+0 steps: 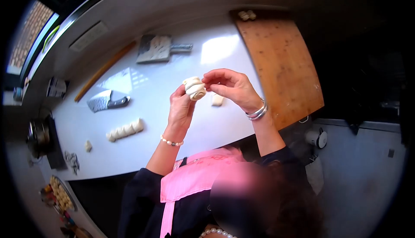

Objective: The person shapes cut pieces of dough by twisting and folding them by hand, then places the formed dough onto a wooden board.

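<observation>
My left hand [180, 110] holds up a rolled, layered piece of white dough [194, 88], a spiral showing on its end. The fingertips of my right hand [231, 88] are pinched together at the right side of this dough. Below my right hand, a small pale dough piece [217, 100] lies on the white countertop [207, 127]. To the left of my left hand are a row of cut dough pieces [125, 130] and a cleaver [108, 101] with a dark handle.
A rolling pin [105, 71] and a flat grey board with a handle [154, 48] lie at the back. On the right stands a wooden board [281, 60], small dough pieces [247, 15] at its far end. A pot [38, 137] is at the far left.
</observation>
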A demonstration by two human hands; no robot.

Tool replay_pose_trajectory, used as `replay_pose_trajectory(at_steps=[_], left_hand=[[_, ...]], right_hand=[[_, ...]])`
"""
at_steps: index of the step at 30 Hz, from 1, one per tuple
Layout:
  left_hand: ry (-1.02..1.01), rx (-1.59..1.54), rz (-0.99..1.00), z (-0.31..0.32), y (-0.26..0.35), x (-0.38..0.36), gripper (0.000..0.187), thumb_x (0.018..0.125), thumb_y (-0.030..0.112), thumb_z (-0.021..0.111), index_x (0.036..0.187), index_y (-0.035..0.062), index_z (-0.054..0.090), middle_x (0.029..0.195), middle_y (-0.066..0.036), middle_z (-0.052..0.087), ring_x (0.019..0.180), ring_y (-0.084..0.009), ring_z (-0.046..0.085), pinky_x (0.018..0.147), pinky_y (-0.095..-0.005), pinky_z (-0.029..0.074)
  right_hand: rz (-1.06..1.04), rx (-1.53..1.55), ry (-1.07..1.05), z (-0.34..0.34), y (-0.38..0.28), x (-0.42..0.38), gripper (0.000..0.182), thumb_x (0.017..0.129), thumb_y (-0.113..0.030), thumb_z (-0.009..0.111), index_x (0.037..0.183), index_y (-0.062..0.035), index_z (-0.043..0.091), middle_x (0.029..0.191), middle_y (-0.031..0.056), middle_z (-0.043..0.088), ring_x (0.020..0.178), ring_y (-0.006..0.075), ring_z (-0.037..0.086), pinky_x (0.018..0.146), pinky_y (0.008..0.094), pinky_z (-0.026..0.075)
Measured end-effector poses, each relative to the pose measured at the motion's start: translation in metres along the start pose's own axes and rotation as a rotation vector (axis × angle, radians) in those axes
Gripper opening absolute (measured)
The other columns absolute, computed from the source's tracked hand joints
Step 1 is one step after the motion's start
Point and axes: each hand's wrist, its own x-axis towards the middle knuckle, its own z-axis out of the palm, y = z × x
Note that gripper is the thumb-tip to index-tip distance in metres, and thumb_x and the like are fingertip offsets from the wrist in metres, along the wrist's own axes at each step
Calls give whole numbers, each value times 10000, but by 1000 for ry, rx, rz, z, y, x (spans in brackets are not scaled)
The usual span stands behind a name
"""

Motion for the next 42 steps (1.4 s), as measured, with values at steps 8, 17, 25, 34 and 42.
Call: replay_pose_trajectory(at_steps=[8, 17, 25, 34, 42], left_hand=[[-6, 361, 299, 41, -63, 66, 34, 771, -55, 619, 794, -30, 619, 965, -55, 610, 836, -115, 553, 766, -249, 462], [7, 420, 44, 77, -69, 112, 317, 777, -74, 538, 1077, 4, 606, 1153, -75, 603, 902, -140, 593, 834, -271, 480], [348, 519, -58, 28, -65, 63, 278, 798, -55, 512, 1057, -17, 605, 1133, -100, 605, 893, -138, 583, 831, -278, 485], [492, 450, -120, 0, -71, 47, 264, 830, -36, 470, 1071, -11, 575, 1165, -133, 584, 900, -152, 588, 800, -267, 492], [508, 446, -131, -3, -69, 43, 246, 835, -27, 478, 1057, -4, 582, 1170, -138, 583, 921, -158, 594, 796, -270, 492]], right_hand=[[82, -609, 271, -52, -8, 9, 396, 752, -108, 720, 1082, 2, 530, 981, 80, 591, 839, 137, 589, 729, 270, 515], [24, -786, 688, -266, -12, 93, 424, 678, -143, 742, 1052, -31, 578, 981, 83, 626, 850, 158, 604, 727, 276, 504], [64, -1212, 871, -404, 25, 189, 500, 584, -295, 718, 950, 27, 610, 949, 253, 623, 925, 405, 587, 809, 417, 480], [134, -1524, 635, -428, 50, 212, 490, 653, -282, 731, 1027, 6, 596, 1021, 238, 608, 981, 396, 565, 855, 433, 461], [-269, -1471, 241, -379, 27, 191, 494, 676, -110, 718, 1140, -67, 554, 1134, 159, 554, 1056, 356, 510, 904, 405, 434]])
